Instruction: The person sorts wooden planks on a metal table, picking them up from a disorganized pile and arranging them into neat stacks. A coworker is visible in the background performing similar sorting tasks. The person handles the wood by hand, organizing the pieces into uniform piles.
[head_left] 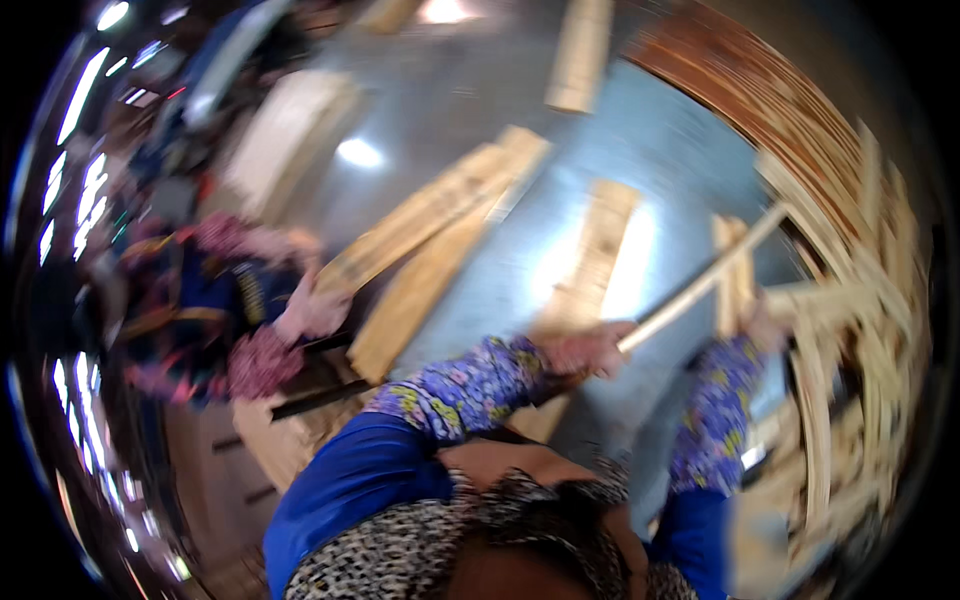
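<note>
My left hand (pixel 592 350) pinches a thin strip's (pixel 700 280) end — probably for reach.
Right hand (pixel 765 328) beside short boards (pixel 741 275) — grip blurred, can't tell.

Holds one end of a long thin stick (pixel 705 275) in the left hand (pixel 592 352). Points it up and to the right over the shiny gray bench (pixel 655 145). Has the right hand (pixel 765 328) near a short piece of wood (pixel 728 302), too blurry to tell if touching. Wears flowery cuffs (pixel 470 385) over blue sleeves (pixel 355 470). Has a flat board (pixel 600 245) just past the left hand, a messy pile of pale sticks (pixel 865 330) on the right, and a brown stack of boards (pixel 760 75) farther up. Shares the bench with another person (pixel 210 300) in pink cuffs (pixel 265 365) on the left, with hands at the near end of a long board (pixel 425 210).
</note>
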